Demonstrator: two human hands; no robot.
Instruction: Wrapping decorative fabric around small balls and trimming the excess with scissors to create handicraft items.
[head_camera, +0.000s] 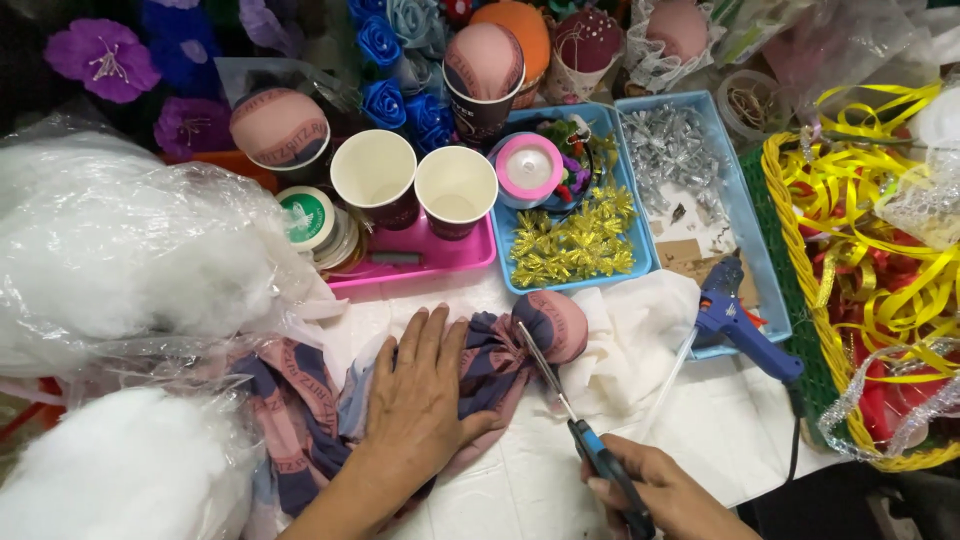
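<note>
My left hand (425, 395) lies flat, fingers spread, on a pink and navy patterned cloth (300, 410). The cloth's far end is wrapped into a stuffed ball (560, 322). My right hand (665, 495) grips blue-handled scissors (560, 395), whose blades reach up to the gathered cloth just beside the ball. A white cloth (630, 345) lies under and to the right of the ball.
A blue glue gun (740, 325) lies right of the white cloth. Behind stand a pink tray (440, 260) with paper cups (455, 190), blue trays (745, 230) with gold and silver bows, and cloth-covered balls in cups. White stuffing in plastic (120, 260) fills the left; a yellow ribbon basket (800, 290) stands right.
</note>
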